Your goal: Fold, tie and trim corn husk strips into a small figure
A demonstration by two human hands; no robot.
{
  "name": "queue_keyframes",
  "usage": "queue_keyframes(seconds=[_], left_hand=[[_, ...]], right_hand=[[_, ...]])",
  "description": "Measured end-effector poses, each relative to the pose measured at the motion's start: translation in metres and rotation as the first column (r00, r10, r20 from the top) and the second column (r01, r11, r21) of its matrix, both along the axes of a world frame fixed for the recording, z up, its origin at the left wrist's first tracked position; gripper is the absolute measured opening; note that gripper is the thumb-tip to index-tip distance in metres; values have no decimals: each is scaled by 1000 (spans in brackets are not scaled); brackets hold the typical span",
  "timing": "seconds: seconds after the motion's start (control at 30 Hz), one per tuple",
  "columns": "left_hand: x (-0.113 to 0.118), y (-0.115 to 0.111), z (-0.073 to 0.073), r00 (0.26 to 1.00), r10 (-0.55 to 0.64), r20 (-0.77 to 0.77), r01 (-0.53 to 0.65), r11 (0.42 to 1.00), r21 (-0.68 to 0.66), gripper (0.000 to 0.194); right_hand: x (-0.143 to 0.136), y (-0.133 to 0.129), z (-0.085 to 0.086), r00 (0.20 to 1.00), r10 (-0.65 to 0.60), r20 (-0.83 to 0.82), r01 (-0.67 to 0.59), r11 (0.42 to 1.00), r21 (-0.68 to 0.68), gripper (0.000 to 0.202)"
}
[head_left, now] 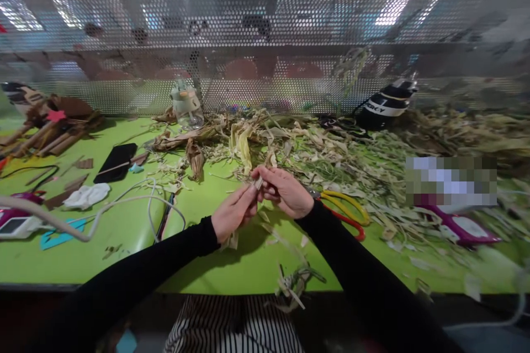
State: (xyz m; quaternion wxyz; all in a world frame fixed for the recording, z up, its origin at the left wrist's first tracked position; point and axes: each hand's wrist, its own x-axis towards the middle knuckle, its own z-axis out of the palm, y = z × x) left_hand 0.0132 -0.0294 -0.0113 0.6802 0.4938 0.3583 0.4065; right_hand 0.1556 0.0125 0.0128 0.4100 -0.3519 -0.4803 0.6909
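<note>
In the head view, my left hand (pixel 235 214) and my right hand (pixel 289 192) meet over the green table, fingertips nearly touching. Both pinch a small pale strip of dry corn husk (pixel 259 181) between thumb and fingers. Below my left palm hangs a pale husk end (pixel 233 240); whether it belongs to the same piece I cannot tell. Just beyond my fingers lies a yellowish husk (pixel 243 149), with a brown crumpled husk (pixel 195 160) to its left. Beside my right wrist are the red and yellow handles (pixel 345 207) of a cutting tool, its front partly hidden.
Shredded husks (pixel 331 149) cover the table's back and right. A clear bottle (pixel 187 106) and a black bottle (pixel 387 105) stand behind. On the left are a phone (pixel 116 162), a white cable (pixel 97 215) and a blue cutter (pixel 63 234). A perforated screen (pixel 265 83) closes the back.
</note>
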Motion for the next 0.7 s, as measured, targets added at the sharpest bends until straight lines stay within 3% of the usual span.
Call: queue_keyframes(seconds=[0.17, 0.5, 0.6, 0.7], left_hand=[[1, -2, -3, 1000, -24, 6, 25, 1000, -9, 40], [7, -7, -3, 992, 55, -109, -51, 998, 44, 41], [2, -4, -2, 992, 9, -125, -4, 999, 42, 38], [-3, 4, 10, 993, -102, -62, 100, 994, -35, 29]], right_hand=[[0, -2, -1, 1000, 9, 13, -9, 1000, -8, 35], [11, -3, 3, 998, -52, 34, 50, 997, 53, 33], [12, -3, 2, 994, -61, 95, 50, 992, 114, 35], [13, -3, 3, 989, -16, 148, -7, 988, 153, 34]])
